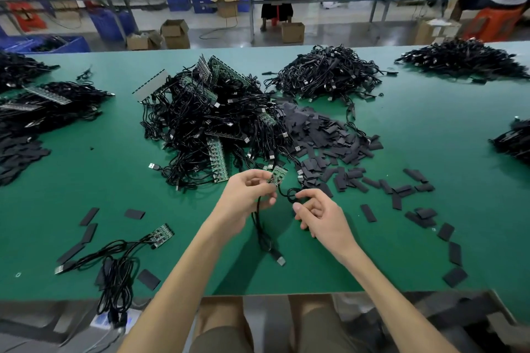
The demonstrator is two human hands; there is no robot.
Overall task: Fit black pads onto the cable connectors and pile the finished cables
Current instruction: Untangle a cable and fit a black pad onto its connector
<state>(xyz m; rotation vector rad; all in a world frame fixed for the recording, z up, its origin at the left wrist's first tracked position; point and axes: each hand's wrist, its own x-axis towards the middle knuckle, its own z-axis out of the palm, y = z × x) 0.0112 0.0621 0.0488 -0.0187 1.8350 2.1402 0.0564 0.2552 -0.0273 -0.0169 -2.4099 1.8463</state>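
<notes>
I'm pinching the connector board (pixel 278 175) in my left hand (pixel 246 200) and its limp, light cable (pixel 262 235) in my right hand (pixel 321 218) — the board looking fragile, best held by its edges.

Single head cam; wide-angle; fwd + down; close over green table (pixel 86 166)

A factory floor: long green worktable (pixel 86 169), cable piles (pixel 327 71), blue crates (pixel 109 23).
</notes>
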